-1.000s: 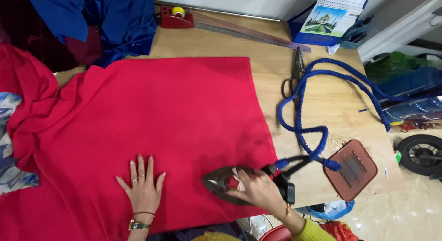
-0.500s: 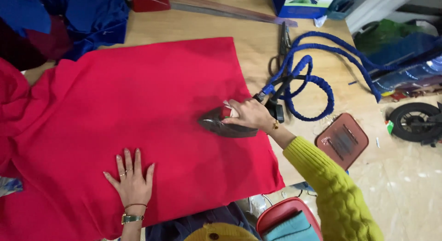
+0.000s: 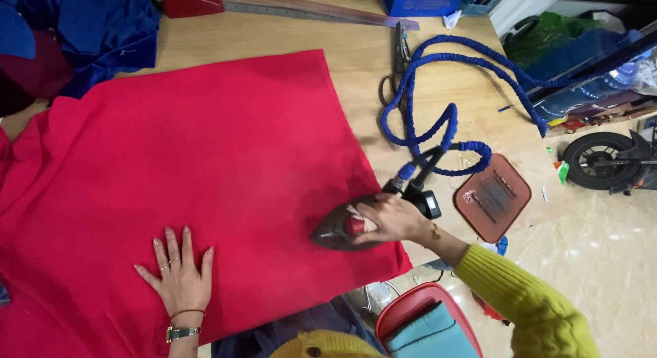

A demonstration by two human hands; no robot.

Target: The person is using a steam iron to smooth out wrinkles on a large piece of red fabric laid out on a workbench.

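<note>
a red box [image 3: 193,1] at 11 o'clock on the table [image 3: 356,64] holds a yellowish roll, only partly in view. one iron [image 3: 340,228], two hands, one red cloth [image 3: 185,173], one pair of scissors [image 3: 397,64], one ruler [image 3: 321,10], one brown mat [image 3: 494,196]. the cloth is plain bright red, spread flat over most of the table, bunched at its 9 o'clock edge. the iron, dark with a red patch, sits on the cloth at 5 o'clock, nose pointing to 9 o'clock. the right hand [image 3: 391,220] is wrapped around its handle. the left hand [image 3: 178,272] lies flat on the cloth at 7 o'clock, fingers spread wide. a blue cord [image 3: 445,112] loops from the iron toward 2 o'clock. blue fabric [image 3: 102,30] lies at 10 o'clock.
</note>
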